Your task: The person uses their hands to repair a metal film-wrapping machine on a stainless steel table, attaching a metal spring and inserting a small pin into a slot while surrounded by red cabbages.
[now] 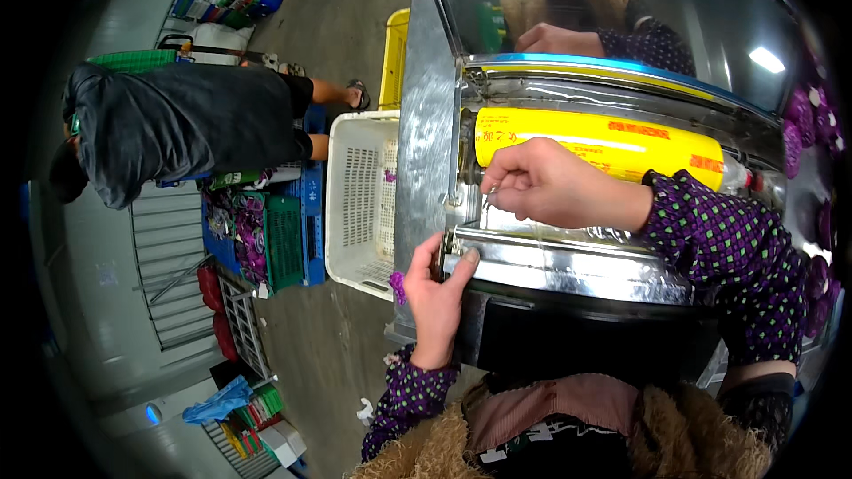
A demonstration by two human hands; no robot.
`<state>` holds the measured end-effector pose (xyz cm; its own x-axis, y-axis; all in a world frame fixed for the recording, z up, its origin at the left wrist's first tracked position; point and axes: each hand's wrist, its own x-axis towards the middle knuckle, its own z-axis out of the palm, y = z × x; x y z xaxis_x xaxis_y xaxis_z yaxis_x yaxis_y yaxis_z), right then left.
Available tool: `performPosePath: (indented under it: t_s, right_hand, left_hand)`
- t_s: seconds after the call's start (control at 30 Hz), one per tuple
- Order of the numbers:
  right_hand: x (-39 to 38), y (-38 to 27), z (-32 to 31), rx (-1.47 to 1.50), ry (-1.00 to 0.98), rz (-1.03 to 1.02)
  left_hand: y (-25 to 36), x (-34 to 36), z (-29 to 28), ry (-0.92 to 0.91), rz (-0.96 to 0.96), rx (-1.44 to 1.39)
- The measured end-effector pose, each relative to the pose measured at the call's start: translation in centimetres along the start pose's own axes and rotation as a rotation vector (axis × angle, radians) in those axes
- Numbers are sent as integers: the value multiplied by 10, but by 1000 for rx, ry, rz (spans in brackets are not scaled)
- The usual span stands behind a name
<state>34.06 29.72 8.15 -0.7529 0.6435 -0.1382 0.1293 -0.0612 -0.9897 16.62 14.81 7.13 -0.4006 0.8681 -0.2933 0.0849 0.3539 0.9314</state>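
A film-wrapping machine [422,160] with a steel body stands in front of me. Across it lies a roll of film with a yellow printed surface [590,137]. My left hand [437,302] grips the left end of the shiny metal bar [568,268] at the machine's near side, its thumb on top and its fingers curled round the end. Just over the near left part of the yellow roll, my right hand [564,184] is closed in a pinch. Whatever lies between its fingertips is too small to make out. Clear film wrinkles show below that hand.
Left of the machine stands a white plastic basket [359,204], with a yellow crate [393,58] beyond it. Further left a person in dark clothes [186,124] bends beside green and blue crates [284,239]. Purple netted packs [799,120] lie at the right edge.
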Motion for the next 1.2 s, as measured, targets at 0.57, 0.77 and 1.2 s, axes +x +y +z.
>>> performPosePath:
  t_s: [0.57,0.77,1.2]
  right_hand:
    - [50,81,7,517,-377,330]
    - [59,75,19,641,-230,235]
    - [65,78,7,549,-310,196]
  left_hand:
    - [8,-12,-12,76,-300,-7]
    - [6,-13,-19,82,-376,-111]
    - [0,-26,-33,146,-490,-162]
